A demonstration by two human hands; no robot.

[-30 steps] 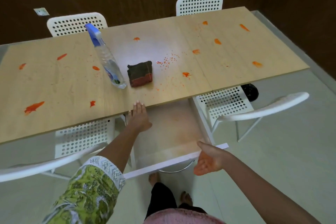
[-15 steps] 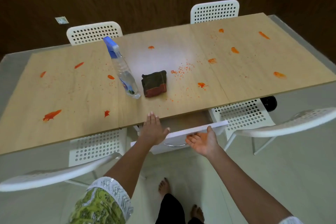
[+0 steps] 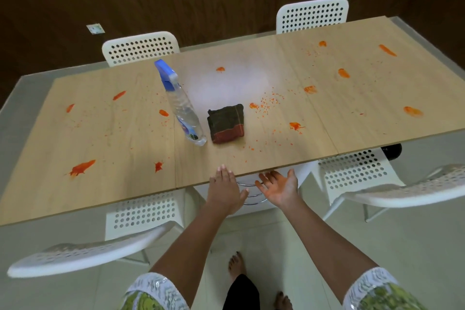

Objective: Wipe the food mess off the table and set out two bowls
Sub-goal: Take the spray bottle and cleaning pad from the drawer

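Table: one long wooden table (image 3: 251, 158) is shown from above, smeared with orange food mess (image 3: 81, 167); about a dozen larger smears are counted, plus fine crumbs scattered right of the cloth.
Cloth: one dark folded cloth (image 3: 226, 123) with a red band is seen lying flat near the table's middle, towards the near edge.
Spray bottle: one clear spray bottle (image 3: 183, 113) with a blue head is seen just left of the cloth, apparently upright, its base level with the cloth's near end.
Left hand: the left hand (image 3: 225, 190) is held palm down at the table's near edge, fingers straight and together with the tips over the tabletop; nothing is gripped.
Right hand: the right hand (image 3: 279, 187) is held just right of it, palm up and stained orange, fingers spread and loose with the tips under the table's edge; nothing is held.
Chairs: four white perforated chairs (image 3: 141, 48) are counted, two at the far side and two at the near side.
Bowls: none can be seen on the table.
Hidden: a metal handle (image 3: 251, 195) under the table's near edge is glimpsed between the hands, what it is fixed to being blurred; a dark object (image 3: 392, 151) under the table's right end is mostly hidden.
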